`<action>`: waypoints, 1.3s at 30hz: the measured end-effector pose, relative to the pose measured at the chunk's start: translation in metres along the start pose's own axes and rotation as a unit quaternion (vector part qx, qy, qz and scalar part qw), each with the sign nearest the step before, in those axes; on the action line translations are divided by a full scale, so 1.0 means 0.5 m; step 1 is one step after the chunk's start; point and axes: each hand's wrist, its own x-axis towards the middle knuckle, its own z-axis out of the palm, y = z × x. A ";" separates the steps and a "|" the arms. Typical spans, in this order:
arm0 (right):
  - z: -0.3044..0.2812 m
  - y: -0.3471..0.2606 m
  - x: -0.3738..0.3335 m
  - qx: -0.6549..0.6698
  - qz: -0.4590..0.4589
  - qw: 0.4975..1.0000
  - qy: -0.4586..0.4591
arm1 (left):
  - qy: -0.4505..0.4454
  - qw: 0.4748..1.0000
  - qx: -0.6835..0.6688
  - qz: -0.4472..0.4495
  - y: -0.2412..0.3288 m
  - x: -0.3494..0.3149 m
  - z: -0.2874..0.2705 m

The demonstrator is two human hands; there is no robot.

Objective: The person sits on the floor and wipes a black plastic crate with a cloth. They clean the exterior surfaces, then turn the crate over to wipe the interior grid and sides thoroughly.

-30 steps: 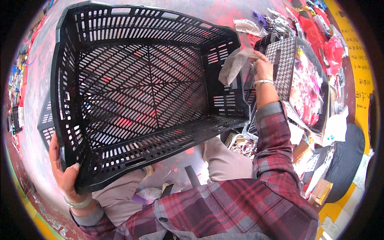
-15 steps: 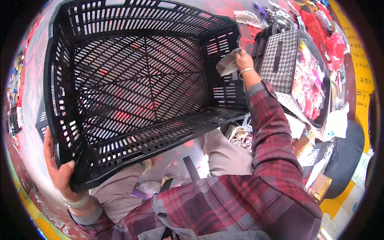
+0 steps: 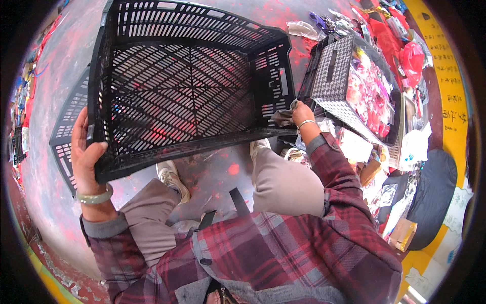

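Observation:
A large black plastic crate with slotted walls and floor is tilted so that its inside faces me. My left hand grips its near left corner, thumb over the rim and fingers round the outside. At the near right corner my right hand is closed on a grey cloth, which lies against the crate's wall there. Whether the right fingers also hold the rim, I cannot tell. Nothing but slots and the floor showing through can be seen inside the crate.
Another dark crate stands on the floor behind the held one, at left. To the right sits a houndstooth-patterned box beside a bin of red and clear plastic packaging. A black cushion-like pad and a cardboard box lie nearer.
The crate has swung away from my body and its near edge has risen in view. My right hand with the cloth has slid down the right wall to the near corner.

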 end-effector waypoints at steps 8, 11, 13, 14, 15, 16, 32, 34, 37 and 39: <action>-0.072 0.017 -0.144 -0.072 -0.045 0.996 -0.033 | 0.018 1.000 0.004 -0.011 0.000 -0.008 -0.010; -0.006 0.085 -0.166 -0.058 -0.171 0.972 0.149 | -0.004 1.000 -0.026 -0.003 0.000 -0.004 0.000; 0.004 0.091 -0.175 -0.027 -0.155 0.978 0.134 | -0.015 0.999 -0.029 0.001 -0.003 -0.002 0.000; 0.010 0.093 -0.178 -0.022 -0.134 0.981 0.139 | -0.019 0.999 -0.031 -0.001 -0.007 0.000 -0.004; 0.014 0.079 -0.184 -0.016 -0.114 0.983 0.141 | -0.022 0.999 -0.030 -0.003 -0.008 0.002 -0.010; 0.017 0.069 -0.188 -0.009 -0.094 0.985 0.144 | -0.024 0.999 -0.030 -0.005 -0.008 0.001 -0.013; -0.134 -0.131 -0.262 0.167 -0.377 0.907 0.088 | -0.006 1.000 0.001 -0.011 0.009 -0.009 0.019; -0.135 -0.118 -0.238 0.113 -0.467 0.861 0.168 | -0.006 1.000 0.011 -0.019 0.012 -0.012 0.012; -0.094 -0.059 -0.179 0.122 -0.435 0.889 -0.070 | -0.021 0.999 -0.002 -0.047 0.020 -0.011 0.015; -0.107 -0.041 -0.161 0.062 -0.473 0.874 -0.091 | -0.015 0.999 0.005 -0.048 0.022 -0.016 0.019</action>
